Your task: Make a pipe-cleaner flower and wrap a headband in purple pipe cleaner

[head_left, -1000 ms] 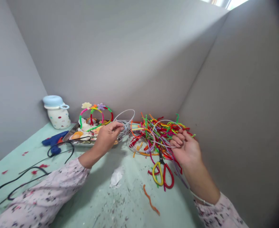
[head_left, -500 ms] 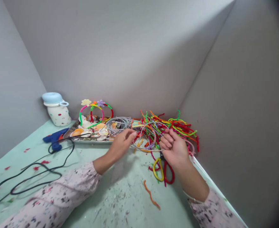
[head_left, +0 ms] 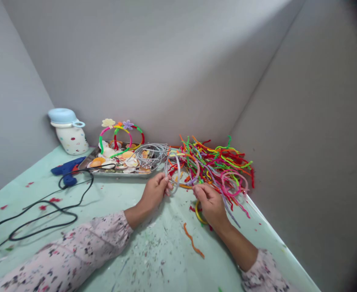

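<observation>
My left hand (head_left: 154, 191) pinches a thin silver wire ring (head_left: 179, 172), held nearly edge-on above the table. My right hand (head_left: 212, 206) is closed in a pinch just to its right; what lies between those fingertips is too small to make out. Beyond the hands sits a ring wrapped in orange and lilac pipe cleaner (head_left: 198, 167). Scissors with a yellow handle loop (head_left: 199, 215) lie under my right hand, mostly hidden by it. A coil of silver wire (head_left: 149, 153) rests on the right part of the metal tray.
A pile of colourful pipe cleaners (head_left: 218, 156) lies by the wall, with a pink ring (head_left: 223, 184) on it. The metal tray (head_left: 120, 175) holds shells and two flower-topped hoops (head_left: 101, 142). Leftward are a blue glue gun (head_left: 65, 167), its black cord (head_left: 44, 235) and a bottle (head_left: 72, 140).
The wire loop, wide and stretched between both hands before, now shows as a narrower ring at my left hand. My right hand has moved down and left, uncovering the pink ring and covering much of the scissors.
</observation>
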Demonstrator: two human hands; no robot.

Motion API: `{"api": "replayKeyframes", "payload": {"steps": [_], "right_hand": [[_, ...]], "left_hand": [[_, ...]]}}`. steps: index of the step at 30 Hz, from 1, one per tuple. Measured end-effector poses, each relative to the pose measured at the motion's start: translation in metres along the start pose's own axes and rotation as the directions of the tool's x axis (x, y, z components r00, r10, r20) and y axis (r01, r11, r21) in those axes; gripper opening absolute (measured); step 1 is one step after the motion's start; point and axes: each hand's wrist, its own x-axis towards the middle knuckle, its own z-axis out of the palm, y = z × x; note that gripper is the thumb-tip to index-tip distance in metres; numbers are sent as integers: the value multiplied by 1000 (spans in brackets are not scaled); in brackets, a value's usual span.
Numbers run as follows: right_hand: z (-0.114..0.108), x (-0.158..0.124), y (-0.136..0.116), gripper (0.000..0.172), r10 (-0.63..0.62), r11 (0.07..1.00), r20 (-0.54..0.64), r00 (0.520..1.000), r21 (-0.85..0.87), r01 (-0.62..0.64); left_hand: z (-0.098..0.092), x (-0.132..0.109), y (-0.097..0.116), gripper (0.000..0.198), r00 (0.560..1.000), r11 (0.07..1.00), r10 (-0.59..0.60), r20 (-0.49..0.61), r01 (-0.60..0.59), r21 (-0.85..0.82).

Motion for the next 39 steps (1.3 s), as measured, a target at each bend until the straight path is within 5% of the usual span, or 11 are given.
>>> {"api": "replayKeyframes", "payload": {"steps": [6, 13, 22, 30, 35, 39], "right_hand": [[-5, 12, 25, 16, -129, 912, -34, 991, -397, 105], [-2, 12, 43, 13, -72, 766, 63, 995, -635, 96], [-9, 18, 39, 16, 7, 921, -125, 992, -386, -55], [-2, 11, 36, 11, -61, 892, 69, 996, -444, 86], [-6, 21, 34, 23, 49, 949, -129, 990, -302, -86], [-5, 45, 33, 32, 153, 964, -151, 977, -196, -181]], "left_hand": [[3, -1, -10, 28, 998, 998, 7, 65, -12, 68], [3, 2, -10, 28, 997, 999, -43, 61, 42, 4], [2, 1, -7, 30, 993, 998, -64, 95, 66, -23], [3, 1, -10, 33, 989, 998, -60, 136, 61, -1], [3, -1, -4, 31, 987, 998, -67, 144, 65, 19], [3, -1, -4, 32, 988, 998, -63, 144, 60, 24]]}}
